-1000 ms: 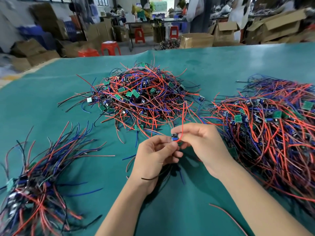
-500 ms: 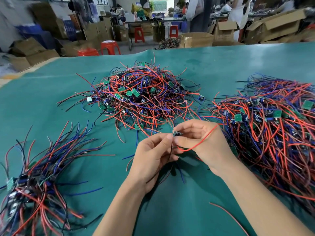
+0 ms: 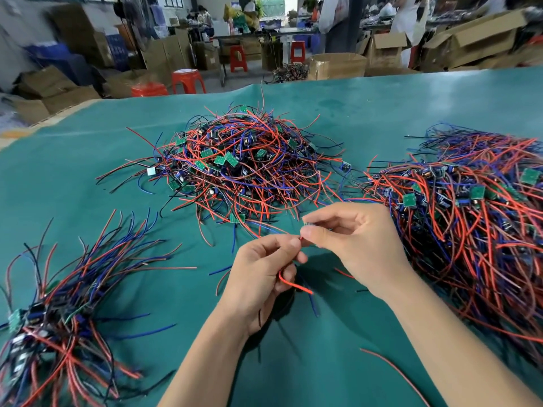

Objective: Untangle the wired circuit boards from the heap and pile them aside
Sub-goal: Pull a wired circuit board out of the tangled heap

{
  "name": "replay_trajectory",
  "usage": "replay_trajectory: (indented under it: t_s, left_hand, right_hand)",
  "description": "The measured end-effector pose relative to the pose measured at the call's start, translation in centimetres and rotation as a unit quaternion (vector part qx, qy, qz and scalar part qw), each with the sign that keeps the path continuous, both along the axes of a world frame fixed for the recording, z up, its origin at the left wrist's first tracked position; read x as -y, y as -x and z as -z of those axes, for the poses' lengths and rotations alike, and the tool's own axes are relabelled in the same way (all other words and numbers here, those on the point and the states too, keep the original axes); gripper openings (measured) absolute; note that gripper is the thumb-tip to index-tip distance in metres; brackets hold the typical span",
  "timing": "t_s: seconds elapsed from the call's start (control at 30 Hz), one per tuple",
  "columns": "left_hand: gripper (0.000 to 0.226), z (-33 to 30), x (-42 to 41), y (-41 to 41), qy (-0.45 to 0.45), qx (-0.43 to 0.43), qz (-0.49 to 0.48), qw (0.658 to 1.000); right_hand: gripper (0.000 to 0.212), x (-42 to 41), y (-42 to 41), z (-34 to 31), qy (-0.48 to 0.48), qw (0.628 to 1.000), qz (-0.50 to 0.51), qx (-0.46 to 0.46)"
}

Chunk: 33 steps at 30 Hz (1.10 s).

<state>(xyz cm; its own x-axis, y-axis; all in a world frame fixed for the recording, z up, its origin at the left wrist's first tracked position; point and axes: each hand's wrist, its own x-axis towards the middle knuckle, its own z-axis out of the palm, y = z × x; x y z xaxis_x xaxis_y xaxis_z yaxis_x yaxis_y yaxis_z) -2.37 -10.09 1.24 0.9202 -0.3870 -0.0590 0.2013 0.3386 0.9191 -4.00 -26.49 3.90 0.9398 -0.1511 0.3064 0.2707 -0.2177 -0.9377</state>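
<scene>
A tangled heap of wired circuit boards [image 3: 244,168], red, blue and black leads with small green boards, lies mid-table. A larger heap [image 3: 476,221] spreads on the right. A combed pile of boards with leads fanned out [image 3: 58,304] lies at the left. My right hand [image 3: 355,239] pinches one small circuit board [image 3: 308,226] between thumb and forefinger. My left hand [image 3: 264,271] pinches that board's leads just beside it; a red lead [image 3: 293,284] and dark leads hang out under its palm.
The green table cover [image 3: 323,362] runs to a far edge. One loose red wire [image 3: 393,374] lies beside my right forearm. Beyond the table stand cardboard boxes [image 3: 338,66], red stools [image 3: 188,80] and people at work benches.
The red lead that looped up toward the middle heap has come free and now hangs below my left hand. Both hands stay together over the same spot.
</scene>
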Motion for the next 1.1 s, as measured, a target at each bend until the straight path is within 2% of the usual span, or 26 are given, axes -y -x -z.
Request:
replay_trajectory:
  t_s: [0.1,0.27,0.4,0.5,0.57,0.6,0.67,0.73,0.8,0.87,0.97,1.1]
  left_hand:
    - [0.014,-0.1,-0.1,0.1,-0.029,0.016,0.016,0.999]
    - [0.015,-0.5,-0.1,0.5,-0.054,0.055,0.078,0.994]
    - [0.013,-0.7,0.0,0.8,-0.071,0.066,0.112,0.989]
    - [0.012,-0.5,0.1,1.0,-0.084,0.064,0.117,0.988]
    - [0.011,-0.4,0.3,1.0,-0.069,0.057,0.105,0.99]
    - [0.011,-0.4,0.4,1.0,-0.057,0.052,0.097,0.992]
    - [0.015,-0.4,0.5,1.0,-0.041,0.038,0.085,0.995]
    - [0.014,-0.3,0.5,0.8,-0.03,0.026,0.077,0.996]
    - [0.013,-0.3,0.5,0.8,-0.022,0.016,0.071,0.997]
    - [0.011,-0.3,0.6,0.7,-0.021,0.01,0.064,0.998]
    - [0.011,-0.3,0.6,0.7,-0.015,0.002,0.067,0.998]
    - [0.011,-0.5,0.6,0.7,-0.019,0.001,0.061,0.998]
  right_hand:
    - [0.02,0.0,0.2,-0.4,-0.009,0.999,0.024,0.021]
    - [0.028,1.1,0.1,-1.1,0.028,0.98,0.17,0.097]
    - [0.021,2.7,0.3,-2.1,0.051,0.942,0.288,0.163]
    - [0.015,5.3,0.9,-3.2,0.061,0.895,0.394,0.201]
    - [0.009,8.0,1.7,-3.8,0.061,0.862,0.462,0.2]
    - [0.012,9.2,2.0,-3.9,0.084,0.856,0.478,0.175]
    - [0.033,10.8,2.0,-3.3,0.147,0.867,0.465,0.104]
    - [0.044,10.4,1.4,-2.7,0.223,0.855,0.463,0.071]
    - [0.038,8.4,1.0,-2.6,0.292,0.829,0.462,0.119]
    - [0.027,5.5,0.8,-2.4,0.327,0.829,0.412,0.191]
    - [0.02,1.0,0.2,-0.8,0.347,0.883,0.255,0.189]
    - [0.03,-1.8,-1.5,1.4,0.332,0.938,0.098,0.017]
